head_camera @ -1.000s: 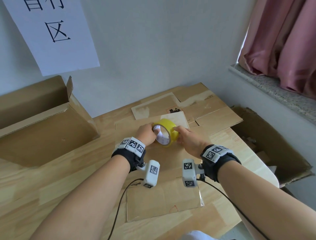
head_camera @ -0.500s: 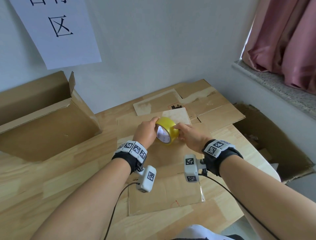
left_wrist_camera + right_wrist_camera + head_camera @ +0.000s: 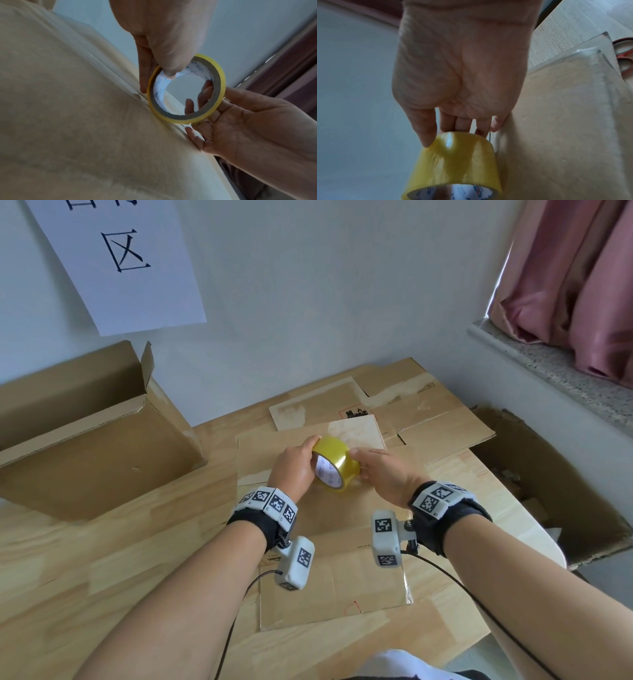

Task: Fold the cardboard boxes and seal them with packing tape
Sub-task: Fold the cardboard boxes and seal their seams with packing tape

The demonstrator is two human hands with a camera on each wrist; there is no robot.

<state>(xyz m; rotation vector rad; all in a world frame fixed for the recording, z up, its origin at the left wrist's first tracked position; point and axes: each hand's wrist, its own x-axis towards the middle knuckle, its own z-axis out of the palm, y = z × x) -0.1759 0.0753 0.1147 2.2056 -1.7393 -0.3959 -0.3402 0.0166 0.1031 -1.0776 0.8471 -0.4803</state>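
Note:
A yellow roll of packing tape (image 3: 337, 465) is held just above a flattened cardboard box (image 3: 329, 580) on the wooden table. My left hand (image 3: 296, 465) grips the roll from the left. In the left wrist view its thumb sits inside the white core of the roll (image 3: 186, 89) and its fingers lie on the outer rim. My right hand (image 3: 380, 470) holds the right side. Its thumb (image 3: 426, 132) presses the glossy outer face of the roll (image 3: 458, 162), and its fingers are behind it. No loose tape end shows.
An open cardboard box (image 3: 96, 453) stands at the table's left. More flat cardboard sheets (image 3: 428, 419) lie at the back by the wall. Another open box (image 3: 555, 491) sits on the floor to the right. Red-handled scissors (image 3: 624, 54) lie beyond the flat box's taped edge.
Both hands stay on the roll in about the same place. The roll has turned a little, so more of its yellow outer face shows.

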